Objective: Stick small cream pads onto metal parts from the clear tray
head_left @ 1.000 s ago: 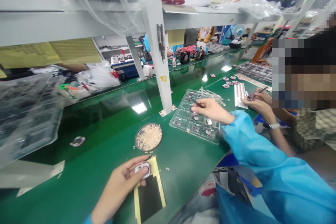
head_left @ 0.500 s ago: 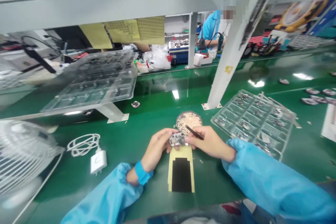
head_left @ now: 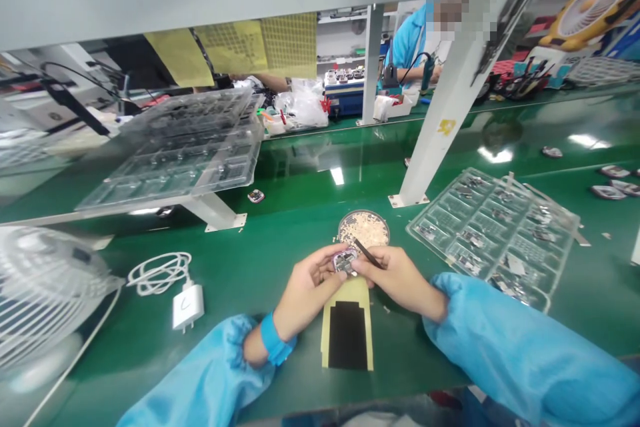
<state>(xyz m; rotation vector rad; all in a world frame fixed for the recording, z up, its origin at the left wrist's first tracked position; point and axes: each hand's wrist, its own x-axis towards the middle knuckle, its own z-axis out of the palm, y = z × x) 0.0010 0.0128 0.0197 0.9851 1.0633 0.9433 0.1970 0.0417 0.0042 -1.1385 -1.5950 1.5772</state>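
Note:
Between both hands is a small electronic part [head_left: 345, 262] with a pinkish rim. My left hand [head_left: 313, 290] grips it from the left, thumb across its front. Pinched in my right hand [head_left: 400, 280] is a dark thin tool [head_left: 367, 253], and the fingertips of that hand touch the part's right edge. Behind the hands stands a round dish [head_left: 367, 227] full of small pale pieces. Below them lies a yellow sheet [head_left: 325, 340] with a black rectangle [head_left: 347, 335] on it.
At right lies a clear compartment tray [head_left: 493, 233] holding small parts. A white charger [head_left: 188, 307] with coiled cable and a fan [head_left: 50, 300] are at left. A slanted metal post [head_left: 435, 140] rises behind. Stacked trays [head_left: 185, 160] sit back left. Across the bench is a person [head_left: 407, 40].
The part has turned in my hands, and my left thumb has come across its front. The view has shifted slightly, so the background sits differently. The dark tool stays in my right hand.

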